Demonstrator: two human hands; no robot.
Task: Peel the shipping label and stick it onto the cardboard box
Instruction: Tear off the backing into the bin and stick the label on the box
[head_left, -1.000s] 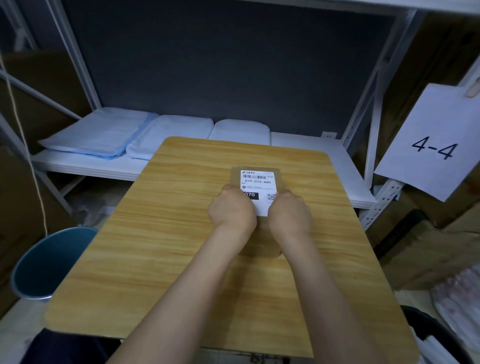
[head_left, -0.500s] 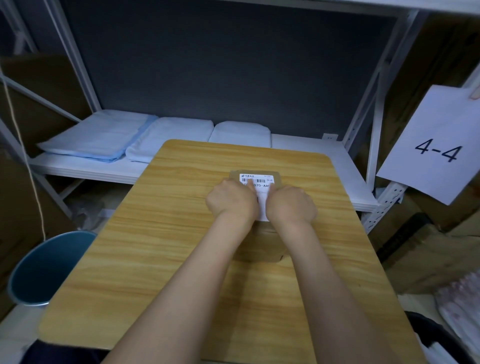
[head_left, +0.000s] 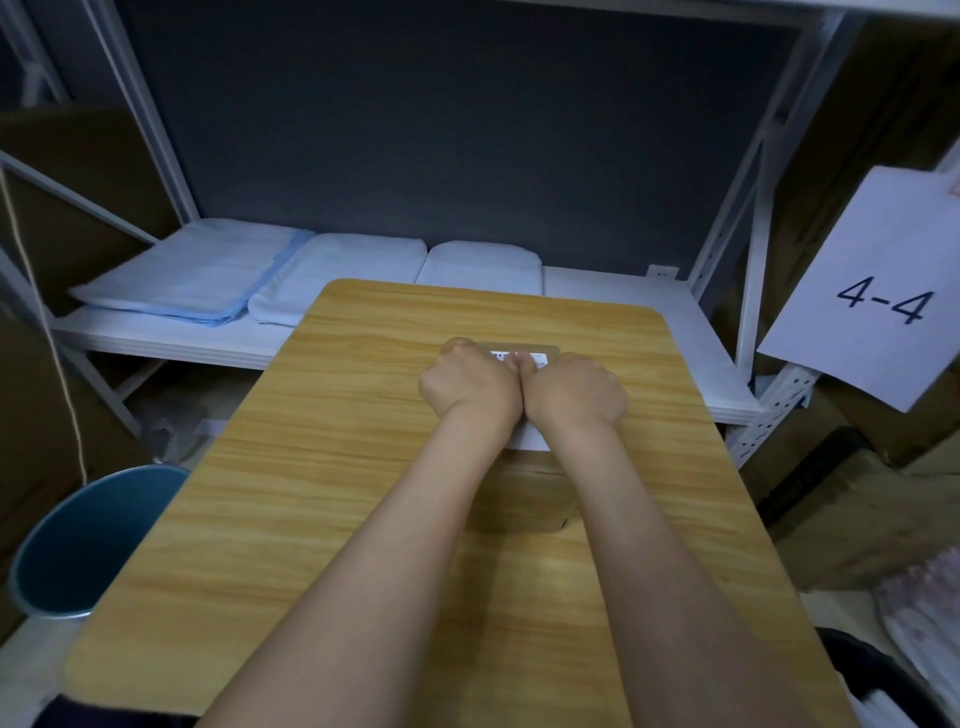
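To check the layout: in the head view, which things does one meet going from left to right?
Blue bin → folded blue cloth → left hand → right hand → paper sign "4-4".

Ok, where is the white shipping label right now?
In the head view, the white shipping label lies flat on the brown cardboard box mid-table, mostly covered by the left hand and right hand pressing side by side.

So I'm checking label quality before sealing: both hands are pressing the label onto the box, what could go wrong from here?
1. The left hand and right hand cover most of the shipping label, so a crease or bubble underneath could go unnoticed.
2. The label's near edge reaches the near edge of the cardboard box top; it might fold over or lift.
3. Pushing forward could slide the box on the smooth table.
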